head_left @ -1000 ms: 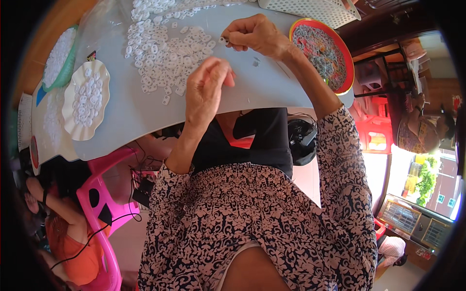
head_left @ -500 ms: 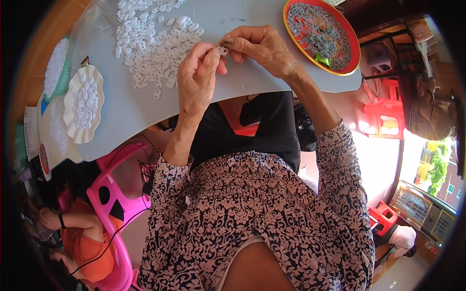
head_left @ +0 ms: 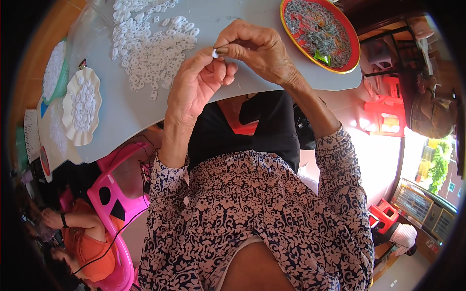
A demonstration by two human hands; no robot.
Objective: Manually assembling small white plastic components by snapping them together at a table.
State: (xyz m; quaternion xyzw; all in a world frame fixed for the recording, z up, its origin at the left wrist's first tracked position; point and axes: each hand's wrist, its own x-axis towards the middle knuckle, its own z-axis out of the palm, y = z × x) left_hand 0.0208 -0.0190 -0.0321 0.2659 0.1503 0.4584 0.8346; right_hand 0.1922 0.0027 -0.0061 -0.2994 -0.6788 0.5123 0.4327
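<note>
White piece (head_left: 215,54), one: pinched by left hand (head_left: 190,82) and right hand (head_left: 266,51) together. Red tray (head_left: 354,46), one; scalloped dish (head_left: 83,138), one.

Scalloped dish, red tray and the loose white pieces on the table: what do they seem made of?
Scalloped dish: probably cream plastic, smooth, with a thin wavy rim; ceramic is possible.
Red tray: smooth plastic or enamelled metal, with an even red wall and yellow-gold rim; I can't tell which.
White pieces: likely moulded plastic, given their uniform rounded shapes and neat holes.
</note>
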